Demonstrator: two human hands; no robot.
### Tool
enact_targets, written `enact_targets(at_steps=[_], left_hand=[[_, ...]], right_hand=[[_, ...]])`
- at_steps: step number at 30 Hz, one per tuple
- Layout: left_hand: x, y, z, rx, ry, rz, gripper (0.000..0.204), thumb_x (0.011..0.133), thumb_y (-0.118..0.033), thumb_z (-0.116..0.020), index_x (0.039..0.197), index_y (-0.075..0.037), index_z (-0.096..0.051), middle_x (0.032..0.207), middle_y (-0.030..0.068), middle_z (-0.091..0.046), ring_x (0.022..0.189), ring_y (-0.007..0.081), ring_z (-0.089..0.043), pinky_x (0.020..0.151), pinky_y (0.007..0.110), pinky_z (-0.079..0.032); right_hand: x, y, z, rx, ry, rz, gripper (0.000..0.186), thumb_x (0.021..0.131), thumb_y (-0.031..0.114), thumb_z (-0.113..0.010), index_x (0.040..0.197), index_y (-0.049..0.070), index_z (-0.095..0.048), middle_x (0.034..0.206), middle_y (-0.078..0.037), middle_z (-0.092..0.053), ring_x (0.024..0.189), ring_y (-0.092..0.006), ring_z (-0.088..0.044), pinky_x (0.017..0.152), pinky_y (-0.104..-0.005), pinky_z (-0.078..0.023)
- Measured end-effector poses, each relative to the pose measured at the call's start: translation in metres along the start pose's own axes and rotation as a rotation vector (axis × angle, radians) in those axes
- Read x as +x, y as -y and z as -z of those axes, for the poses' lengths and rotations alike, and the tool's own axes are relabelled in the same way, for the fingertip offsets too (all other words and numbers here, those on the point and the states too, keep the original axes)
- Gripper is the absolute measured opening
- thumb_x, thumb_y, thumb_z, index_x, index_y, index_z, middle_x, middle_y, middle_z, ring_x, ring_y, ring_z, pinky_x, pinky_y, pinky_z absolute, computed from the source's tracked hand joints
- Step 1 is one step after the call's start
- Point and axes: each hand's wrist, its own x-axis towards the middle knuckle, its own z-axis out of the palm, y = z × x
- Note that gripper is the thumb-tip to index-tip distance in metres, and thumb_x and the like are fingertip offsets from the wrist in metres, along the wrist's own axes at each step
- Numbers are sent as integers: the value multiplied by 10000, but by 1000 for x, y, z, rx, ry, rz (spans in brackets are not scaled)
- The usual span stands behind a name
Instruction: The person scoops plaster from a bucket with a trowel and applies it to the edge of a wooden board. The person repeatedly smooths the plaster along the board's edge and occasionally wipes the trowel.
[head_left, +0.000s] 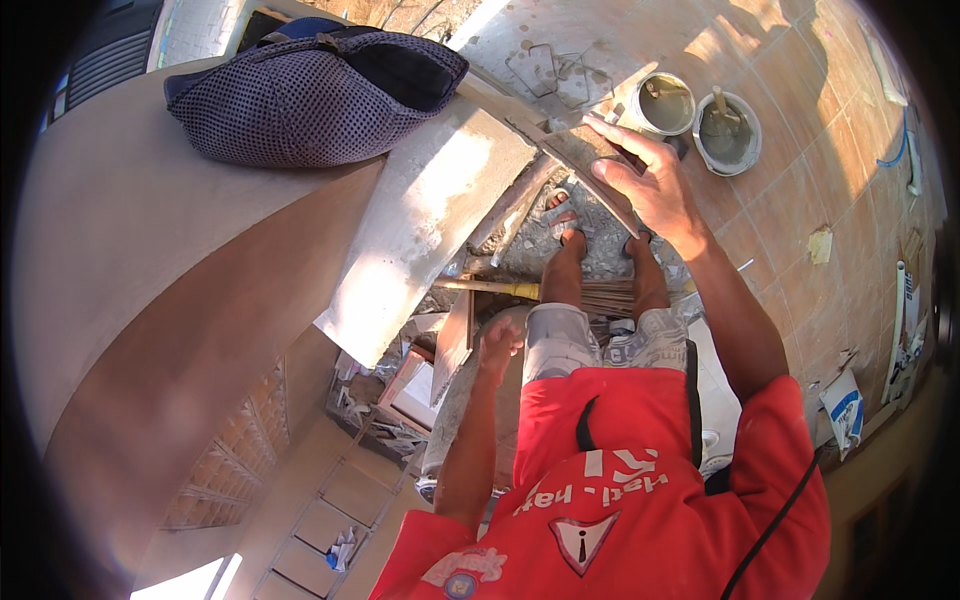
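Observation:
My right hand (655, 195) is at a thin brown board (592, 172), which slants between a pale concrete ledge and my feet. Its thumb lies on the board's face and the fingers stretch over the far edge, so the hand grips it. A dark patch shows between thumb and fingers; I cannot make out what it is. Lower and to the left, my left hand (500, 347) hangs beside my shorts with fingers loosely bent and apart, nothing visible in it. The pale ledge (430, 210) lies ahead of it, with a dark mesh bag (310, 105) at its far left.
Two buckets, one with murky liquid (664, 104) and one with grey mix and a handled tool (727, 135), stand on the tiled floor (800, 215). A broom (500, 287) lies across by my legs. Rubble and broken boards (410, 390) lie below the ledge. A ladder-like frame (330, 505) is lower left.

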Motion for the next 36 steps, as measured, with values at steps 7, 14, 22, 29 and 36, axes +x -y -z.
enact_targets(at_steps=[7,14,22,29,36], left_hand=[[-2,-1,16,5,22,-1,477,948,-174,-502,1377,22,-430,1110,126,-636,757,139,-639,648,245,-487],[0,-16,23,113,67,-12,504,934,-196,-524,1380,22,-433,1120,117,-637,769,129,-631,667,242,-480],[11,0,23,60,51,-43,485,942,-167,-493,1386,17,-429,1118,114,-637,763,121,-626,665,245,-479],[18,-2,25,78,70,-86,492,940,-172,-507,1388,14,-426,1121,107,-637,768,120,-626,659,243,-480],[15,2,31,103,54,-64,499,937,-177,-521,1390,10,-423,1124,99,-638,773,120,-627,653,242,-482]], right_hand=[[-35,-23,-15,422,-308,-42,637,863,19,-605,1452,9,-364,1402,-187,-457,1236,-202,-485,1032,-327,-404],[-86,-19,-109,462,-276,-126,674,839,-83,-616,1446,-10,-331,1400,-157,-437,1198,-199,-517,932,-299,-498],[-60,11,-139,436,-457,-89,638,810,-21,-683,1397,7,-435,1291,-157,-563,1040,-162,-607,782,-264,-540],[-92,-15,-193,572,-352,-110,620,798,4,-703,1372,-8,-468,1173,-144,-621,919,-133,-612,732,-271,-519],[-79,9,-148,655,-353,-130,711,832,-86,-651,1443,-60,-288,1374,-179,-453,1213,-226,-511,996,-366,-474]])
